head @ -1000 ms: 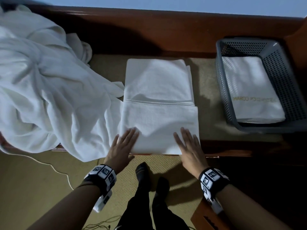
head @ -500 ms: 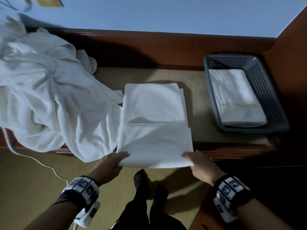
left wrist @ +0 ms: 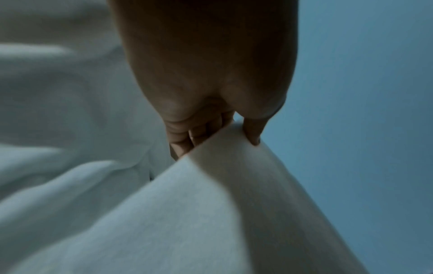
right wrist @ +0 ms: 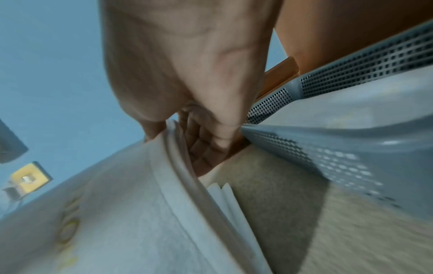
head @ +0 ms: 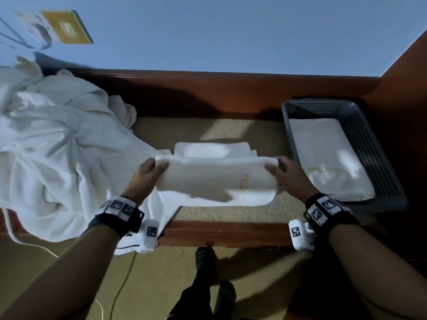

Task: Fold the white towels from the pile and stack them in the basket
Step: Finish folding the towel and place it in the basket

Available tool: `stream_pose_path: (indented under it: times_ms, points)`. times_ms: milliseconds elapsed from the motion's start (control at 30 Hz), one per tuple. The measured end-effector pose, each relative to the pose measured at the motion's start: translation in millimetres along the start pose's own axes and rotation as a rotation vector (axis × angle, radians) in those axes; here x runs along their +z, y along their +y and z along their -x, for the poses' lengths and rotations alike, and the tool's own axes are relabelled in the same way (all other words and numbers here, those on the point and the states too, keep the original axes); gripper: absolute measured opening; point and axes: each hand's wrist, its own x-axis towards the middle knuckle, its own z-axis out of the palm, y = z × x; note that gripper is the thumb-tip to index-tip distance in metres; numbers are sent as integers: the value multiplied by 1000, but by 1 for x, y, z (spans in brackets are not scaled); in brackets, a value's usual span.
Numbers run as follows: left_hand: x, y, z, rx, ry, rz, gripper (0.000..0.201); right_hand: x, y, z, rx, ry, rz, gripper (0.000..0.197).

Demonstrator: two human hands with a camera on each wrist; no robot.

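Note:
A folded white towel (head: 215,179) with gold lettering is lifted over the bench, its near half carried over the far half. My left hand (head: 147,174) grips its left end, thumb on top and fingers under (left wrist: 185,140). My right hand (head: 284,174) grips its right end the same way, the towel's layered edges (right wrist: 185,178) beside the fingers. A heap of loose white towels (head: 57,158) lies at the left. The grey perforated basket (head: 369,144) stands at the right with one folded towel (head: 328,158) in it.
The bench has a tan mat (head: 231,213) and a wooden front rim (head: 231,232), with a wooden back board and a wooden side panel at the right. A blue wall rises behind. My feet (head: 208,273) and a cord (head: 124,273) are on the floor below.
Both hands went from pressing flat on the towel's near edge to gripping it, then lifted that edge up and away over the far half.

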Motion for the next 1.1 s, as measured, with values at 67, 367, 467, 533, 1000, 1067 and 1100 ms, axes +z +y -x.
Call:
stream_pose_path:
  times_ms: [67,367,467,533,1000,1067,1100]
  points:
    - [10,2,-38,-47,51,12,50,5,-3,-39,19,62,-26,24]
    - [43,-40,-181,-321,78,-133,54,49,28,-173,358,141,-7,44]
    - [49,-57,-179,-358,41,-247,44,68,50,-164,440,97,-14,55]
    - [49,-64,-163,-320,62,-233,41,73,59,-142,415,103,-46,39]
    - [61,-82,-87,-352,57,-355,55,93,68,-99,497,173,88,54]
    - [61,-80,-91,-402,31,-294,59,96,70,-103,527,157,91,78]
    - [60,-80,-94,-438,8,-246,66,96,68,-105,540,143,106,88]
